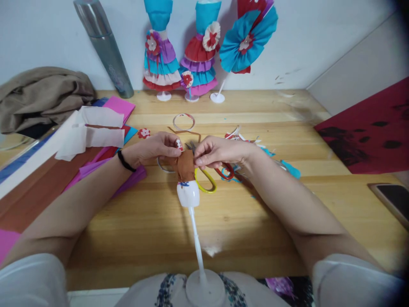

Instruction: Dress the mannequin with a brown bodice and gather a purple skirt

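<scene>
With our left grip we pinch the far left edge of the brown paper, a small red-and-white piece showing at its fingertips; with our right grip we pinch the paper's right edge. Between the two grips, the brown paper wraps a white form, whose stem runs from below the grips toward us, to a round base by our shirt. A yellow handle loop and a red handle loop lie on the worktop just beside the right grip. Beyond both grips we have a thin ring; near the left grip, a red flower and coloured sheets; just past the right grip, paper scraps. Farther beyond the grips stand a flask and three paper-decorated stands.
</scene>
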A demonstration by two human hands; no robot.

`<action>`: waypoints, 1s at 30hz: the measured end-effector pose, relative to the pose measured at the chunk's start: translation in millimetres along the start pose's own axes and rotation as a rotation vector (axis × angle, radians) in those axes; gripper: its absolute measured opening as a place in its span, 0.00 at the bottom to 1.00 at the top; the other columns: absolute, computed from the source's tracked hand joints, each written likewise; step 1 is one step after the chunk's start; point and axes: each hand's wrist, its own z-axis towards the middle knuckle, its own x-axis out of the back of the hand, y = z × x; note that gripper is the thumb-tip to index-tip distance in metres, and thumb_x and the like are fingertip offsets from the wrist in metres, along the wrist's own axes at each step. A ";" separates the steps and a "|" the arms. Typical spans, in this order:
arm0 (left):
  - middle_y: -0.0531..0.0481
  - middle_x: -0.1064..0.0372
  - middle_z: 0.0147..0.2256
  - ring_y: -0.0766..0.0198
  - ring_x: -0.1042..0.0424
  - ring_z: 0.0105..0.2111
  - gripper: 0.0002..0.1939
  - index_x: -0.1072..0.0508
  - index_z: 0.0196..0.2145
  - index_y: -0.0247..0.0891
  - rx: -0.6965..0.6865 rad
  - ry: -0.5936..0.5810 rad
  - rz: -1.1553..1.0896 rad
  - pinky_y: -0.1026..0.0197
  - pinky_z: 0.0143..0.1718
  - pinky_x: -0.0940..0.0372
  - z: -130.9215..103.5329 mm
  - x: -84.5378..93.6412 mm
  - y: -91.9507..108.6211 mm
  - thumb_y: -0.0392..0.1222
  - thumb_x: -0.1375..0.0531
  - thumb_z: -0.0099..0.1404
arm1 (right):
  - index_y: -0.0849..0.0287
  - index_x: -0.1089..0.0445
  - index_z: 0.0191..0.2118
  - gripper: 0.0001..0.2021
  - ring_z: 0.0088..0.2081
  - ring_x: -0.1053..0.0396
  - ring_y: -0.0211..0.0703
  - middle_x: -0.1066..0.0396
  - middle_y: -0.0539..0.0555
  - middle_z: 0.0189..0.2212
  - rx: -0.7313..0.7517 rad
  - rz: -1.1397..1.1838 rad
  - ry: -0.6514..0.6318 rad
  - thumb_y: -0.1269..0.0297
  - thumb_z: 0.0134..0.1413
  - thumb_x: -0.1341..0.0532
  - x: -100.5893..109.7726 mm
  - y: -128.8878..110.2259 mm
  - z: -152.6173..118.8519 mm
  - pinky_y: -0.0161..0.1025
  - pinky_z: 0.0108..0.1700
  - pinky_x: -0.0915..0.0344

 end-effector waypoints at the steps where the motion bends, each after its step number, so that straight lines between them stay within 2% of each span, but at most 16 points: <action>1: 0.55 0.28 0.22 0.72 0.31 0.21 0.20 0.27 0.27 0.32 0.001 0.001 -0.004 0.70 0.24 0.38 0.1 -0.1 -0.4 0.41 0.23 0.40 | 0.66 0.29 0.24 0.14 0.15 0.47 0.26 0.37 0.45 0.14 0.000 0.006 -0.014 0.59 0.46 0.30 -1.2 -0.2 0.6 0.27 0.15 0.55; 5: 0.55 0.28 0.22 0.73 0.32 0.21 0.20 0.27 0.27 0.32 0.007 0.023 -0.001 0.70 0.23 0.39 0.1 -0.5 -1.8 0.41 0.23 0.41 | 0.66 0.30 0.23 0.15 0.14 0.48 0.25 0.38 0.45 0.13 -0.010 0.027 -0.025 0.59 0.45 0.29 -3.8 0.1 2.9 0.26 0.14 0.56; 11: 0.53 0.27 0.24 0.70 0.30 0.23 0.21 0.28 0.28 0.32 0.050 0.045 -0.018 0.68 0.25 0.36 -1.5 -2.4 -1.0 0.40 0.23 0.41 | 0.65 0.30 0.23 0.10 0.14 0.49 0.24 0.35 0.45 0.15 -0.009 0.061 0.031 0.65 0.43 0.30 -4.3 2.1 5.1 0.26 0.14 0.57; 14: 0.54 0.28 0.22 0.71 0.31 0.21 0.21 0.28 0.27 0.31 0.042 0.049 0.000 0.69 0.23 0.38 -1.2 -1.4 -1.2 0.41 0.23 0.40 | 0.65 0.30 0.23 0.09 0.14 0.48 0.24 0.35 0.45 0.16 0.015 0.051 0.037 0.67 0.43 0.31 -1.7 1.8 4.5 0.27 0.15 0.56; 18: 0.56 0.32 0.21 0.75 0.36 0.18 0.21 0.28 0.27 0.31 0.026 0.031 0.062 0.71 0.20 0.42 -0.5 0.7 -2.5 0.44 0.23 0.42 | 0.64 0.30 0.29 0.07 0.16 0.49 0.25 0.37 0.44 0.18 0.084 0.081 0.222 0.67 0.47 0.32 1.7 1.3 3.4 0.28 0.16 0.56; 20: 0.56 0.33 0.21 0.74 0.37 0.18 0.22 0.28 0.27 0.31 0.028 0.017 0.087 0.70 0.20 0.42 -0.3 0.8 -2.9 0.45 0.23 0.42 | 0.63 0.29 0.35 0.08 0.17 0.50 0.25 0.37 0.43 0.20 0.142 0.136 0.252 0.68 0.48 0.33 2.2 1.6 3.5 0.28 0.17 0.56; 24: 0.56 0.35 0.21 0.74 0.37 0.19 0.22 0.28 0.27 0.32 0.013 0.012 0.110 0.70 0.21 0.42 0.2 0.2 -3.7 0.46 0.24 0.43 | 0.62 0.31 0.44 0.16 0.19 0.47 0.26 0.37 0.43 0.23 0.231 0.122 0.069 0.67 0.49 0.32 2.4 3.5 3.9 0.28 0.18 0.53; 26: 0.56 0.35 0.21 0.74 0.38 0.19 0.22 0.28 0.27 0.32 0.010 0.003 0.118 0.69 0.20 0.43 0.9 0.3 -4.2 0.46 0.24 0.43 | 0.63 0.32 0.43 0.17 0.19 0.46 0.26 0.36 0.43 0.24 0.246 0.097 0.004 0.64 0.49 0.31 3.2 4.5 3.5 0.27 0.18 0.51; 30: 0.54 0.34 0.21 0.74 0.39 0.18 0.22 0.28 0.27 0.32 0.000 -0.024 0.137 0.69 0.20 0.43 2.4 0.7 -5.8 0.50 0.24 0.44 | 0.62 0.35 0.39 0.15 0.18 0.46 0.24 0.37 0.42 0.24 0.237 0.101 -0.049 0.63 0.50 0.30 5.7 5.8 2.1 0.25 0.18 0.50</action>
